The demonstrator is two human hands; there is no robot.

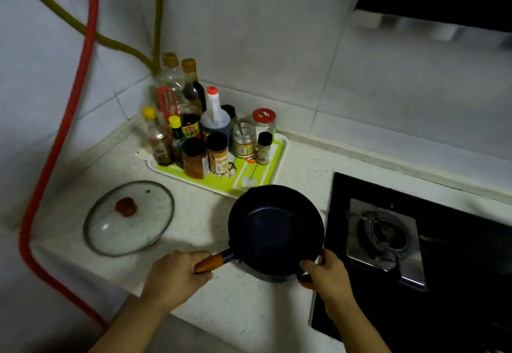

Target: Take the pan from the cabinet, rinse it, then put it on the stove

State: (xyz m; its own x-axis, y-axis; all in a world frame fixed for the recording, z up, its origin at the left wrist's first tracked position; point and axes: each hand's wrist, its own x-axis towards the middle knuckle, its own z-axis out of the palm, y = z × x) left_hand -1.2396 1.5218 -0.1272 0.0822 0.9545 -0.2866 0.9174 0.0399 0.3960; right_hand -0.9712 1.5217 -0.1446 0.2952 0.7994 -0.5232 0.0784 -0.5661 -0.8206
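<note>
The dark pan (275,232) hangs over the counter (199,222) just beside the stove (432,241). Its underside is hidden. The left hand (174,277) clamps the wooden handle (209,264), covering its end; the right hand (325,275) pinches the near rim, fingertips out of sight. Beyond the fingers sits a blurred glass lid (128,218).

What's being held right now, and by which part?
The pan: left hand on its wooden handle, right hand on the near rim.
</note>
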